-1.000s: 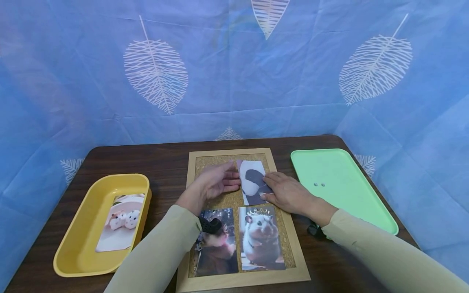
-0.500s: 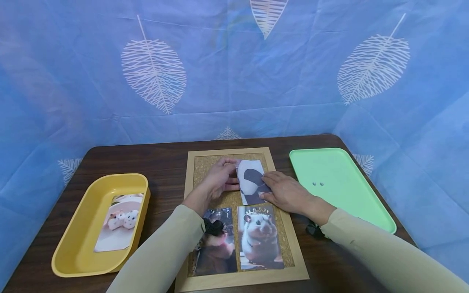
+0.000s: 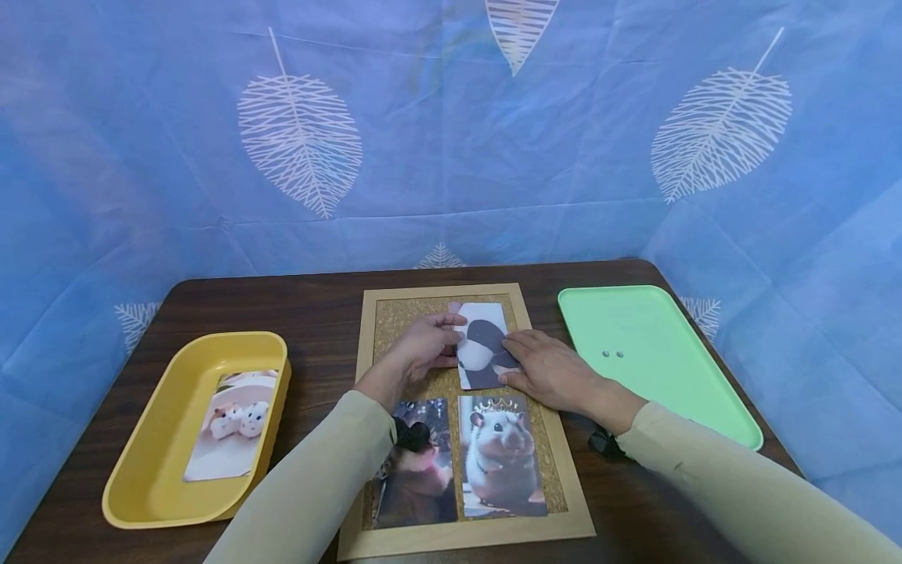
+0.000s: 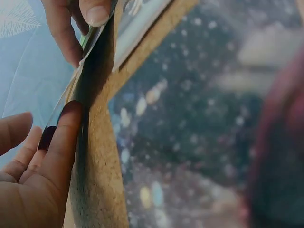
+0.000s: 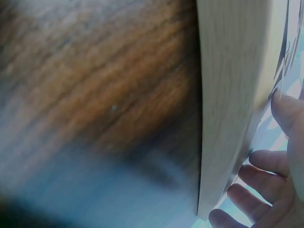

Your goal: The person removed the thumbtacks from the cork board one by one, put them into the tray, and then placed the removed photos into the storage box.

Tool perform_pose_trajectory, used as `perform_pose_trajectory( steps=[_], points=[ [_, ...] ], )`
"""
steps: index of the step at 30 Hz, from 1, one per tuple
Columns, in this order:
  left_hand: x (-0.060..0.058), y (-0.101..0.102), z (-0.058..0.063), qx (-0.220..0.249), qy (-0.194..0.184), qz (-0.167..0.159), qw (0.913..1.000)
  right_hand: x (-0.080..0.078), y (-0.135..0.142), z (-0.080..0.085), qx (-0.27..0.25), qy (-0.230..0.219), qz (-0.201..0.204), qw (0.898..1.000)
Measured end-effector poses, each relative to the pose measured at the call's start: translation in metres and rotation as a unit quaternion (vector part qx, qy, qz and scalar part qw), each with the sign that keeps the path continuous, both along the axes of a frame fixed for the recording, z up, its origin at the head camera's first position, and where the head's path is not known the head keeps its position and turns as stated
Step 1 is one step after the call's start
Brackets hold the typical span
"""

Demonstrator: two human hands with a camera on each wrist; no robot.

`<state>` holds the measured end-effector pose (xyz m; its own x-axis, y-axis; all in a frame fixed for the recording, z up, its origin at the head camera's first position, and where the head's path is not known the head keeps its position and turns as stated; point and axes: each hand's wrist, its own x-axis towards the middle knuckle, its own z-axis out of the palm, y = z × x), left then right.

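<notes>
A black-and-white panda photo [image 3: 481, 345] lies over the upper right of a wood-framed cork board [image 3: 395, 309]. Its left edge is held by the fingers of my left hand [image 3: 419, 348]. On its right edge, my right hand [image 3: 550, 364] lays its fingers on the front, with the thumb by the lower corner. From the left wrist view, the photo's lower edge [image 4: 81, 71] stands a little off the cork between both hands. Below it are a crowned hamster photo [image 3: 500, 458] and a dark photo [image 3: 423, 489], partly covered by my left wrist.
At left, a yellow basin [image 3: 144, 470] holds a photo of two small spotted figures [image 3: 236, 435]. A green tray [image 3: 669, 368] with two small silver pieces stands at right on the dark wooden table [image 3: 324, 313]. Blue leaf-patterned cloth [image 3: 444, 141] hangs behind.
The panda photo has shifted slightly up the board. My left hand's fingers have come further over its left edge; my right hand stays nearly still.
</notes>
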<state>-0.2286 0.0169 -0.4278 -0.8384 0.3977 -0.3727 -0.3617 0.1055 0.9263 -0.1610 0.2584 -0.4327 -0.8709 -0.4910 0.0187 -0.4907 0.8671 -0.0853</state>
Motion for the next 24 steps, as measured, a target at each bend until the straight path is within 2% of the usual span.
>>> perform_pose_trajectory(
  steps=[9, 14, 18, 24],
  points=[
    [-0.0015, -0.0014, -0.0026, -0.049, 0.052, 0.031, 0.997, 0.0016, -0.0046, -0.0005, -0.005, -0.003, 0.005, 1.0],
    [0.001, 0.0018, -0.0051, -0.076, 0.078, 0.034, 0.9935, 0.003, -0.0061, -0.0012, -0.003, -0.006, 0.004, 1.0],
    [0.0019, 0.0028, -0.0063, -0.082, 0.081, 0.032, 0.9928, 0.0039, -0.0072, -0.001, 0.0, -0.008, 0.003, 1.0],
    [-0.0008, -0.0036, -0.0083, -0.065, 0.077, 0.037, 0.9942, 0.0047, -0.0055, -0.0014, 0.001, 0.01, 0.012, 1.0]
  ],
)
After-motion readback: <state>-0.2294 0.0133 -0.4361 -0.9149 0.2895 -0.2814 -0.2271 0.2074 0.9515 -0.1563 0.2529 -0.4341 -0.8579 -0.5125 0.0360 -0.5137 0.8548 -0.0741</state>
